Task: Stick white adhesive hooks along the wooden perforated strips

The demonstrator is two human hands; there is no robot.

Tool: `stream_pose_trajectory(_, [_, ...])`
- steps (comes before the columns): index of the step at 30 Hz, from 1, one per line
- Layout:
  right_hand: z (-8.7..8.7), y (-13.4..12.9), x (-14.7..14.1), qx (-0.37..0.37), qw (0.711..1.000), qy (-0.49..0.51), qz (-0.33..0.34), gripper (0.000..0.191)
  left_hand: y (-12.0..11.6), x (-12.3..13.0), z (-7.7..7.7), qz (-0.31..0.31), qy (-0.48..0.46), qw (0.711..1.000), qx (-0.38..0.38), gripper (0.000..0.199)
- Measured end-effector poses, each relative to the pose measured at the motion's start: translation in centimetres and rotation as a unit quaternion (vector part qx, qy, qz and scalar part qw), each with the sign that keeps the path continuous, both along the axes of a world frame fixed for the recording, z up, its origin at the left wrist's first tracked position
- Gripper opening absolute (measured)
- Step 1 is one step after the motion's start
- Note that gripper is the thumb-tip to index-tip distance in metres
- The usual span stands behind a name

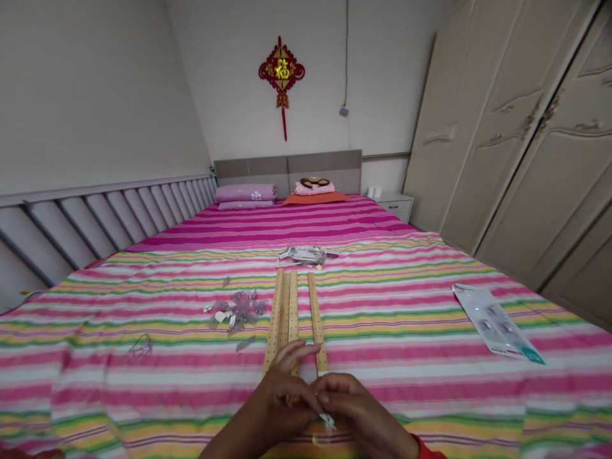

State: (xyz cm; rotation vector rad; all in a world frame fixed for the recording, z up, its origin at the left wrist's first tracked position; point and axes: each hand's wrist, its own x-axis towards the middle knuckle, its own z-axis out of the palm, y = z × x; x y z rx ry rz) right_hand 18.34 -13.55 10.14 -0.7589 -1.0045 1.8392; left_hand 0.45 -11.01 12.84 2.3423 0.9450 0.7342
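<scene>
On the striped bed sheet [430, 382], our left hand [282, 398] and right hand [356, 408] meet low in the view, their fingers [337, 387] pressed together and pinching a small white scrap [327, 420] between them. A red sleeve [425, 448] shows at our right wrist. Just ahead, our left hand partly covers the near ends of the perforated wooden strips [283, 319], and a separate wooden strip [316, 322] lies just to their right. Left of these, torn clear and white plastic pieces [235, 311] are scattered on the sheet. Beyond the strips sits a crumpled packet [301, 255], while a flat blister pack [495, 322] lies well off to our right.
</scene>
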Motion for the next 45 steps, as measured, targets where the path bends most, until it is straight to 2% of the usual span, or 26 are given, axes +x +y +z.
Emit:
stream_pose_trajectory(5, [0.5, 0.0, 0.2, 0.011, 0.998, -0.018, -0.053, 0.011, -0.3, -0.1, -0.4, 0.002, 0.011, 0.997, 0.075, 0.015])
stream_pose_trajectory(10, [0.5, -0.6, 0.2, 0.038, 0.990, 0.049, -0.129, 0.018, -0.5, -0.5, 0.8, 0.031, 0.000, 0.994, 0.104, 0.028])
stream_pose_trajectory(14, [0.5, -1.4, 0.8, 0.070, 0.989, 0.080, -0.103, 0.024, -0.7, -0.7, 2.3, 0.027, -0.003, 0.994, 0.103, 0.026])
stream_pose_trajectory(18, [0.3, -1.3, 1.1, 0.033, 0.989, 0.101, -0.101, 0.031, -0.9, -0.5, 3.0, 0.004, 0.001, 0.994, 0.106, 0.028])
stream_pose_trajectory(21, [0.0, -0.6, 1.4, 0.010, 0.994, 0.052, -0.094, 0.027, -0.7, -0.4, 3.0, -0.026, 0.015, 0.994, 0.108, 0.027])
stream_pose_trajectory(25, [0.1, 0.2, 2.1, -0.011, 1.000, 0.005, -0.022, 0.028, -0.3, -0.4, 2.8, -0.067, 0.046, 0.991, 0.106, 0.018])
stream_pose_trajectory(28, [0.2, 0.3, 2.7, -0.033, 0.999, -0.013, 0.015, 0.028, -0.1, -0.2, 2.4, -0.083, 0.050, 0.991, 0.090, 0.014])
stream_pose_trajectory(35, [-0.5, 0.4, 3.4, -0.054, 0.997, -0.050, 0.037, 0.025, 0.1, 0.9, 1.8, -0.107, 0.037, 0.993, 0.034, 0.018])
stream_pose_trajectory(38, [-0.8, 0.9, 3.7, -0.049, 0.998, -0.040, 0.022, 0.026, 0.8, 1.5, 1.5, -0.099, 0.011, 0.995, 0.003, 0.016])
stream_pose_trajectory(42, [-0.8, 1.7, 3.5, -0.040, 0.998, -0.034, -0.025, 0.030, 1.8, 2.0, 1.1, -0.054, -0.040, 0.997, -0.041, 0.014])
stream_pose_trajectory(45, [-1.3, 2.4, 2.6, -0.035, 0.997, -0.038, -0.061, 0.032, 2.5, 2.1, 0.3, -0.016, -0.086, 0.990, -0.113, 0.026])
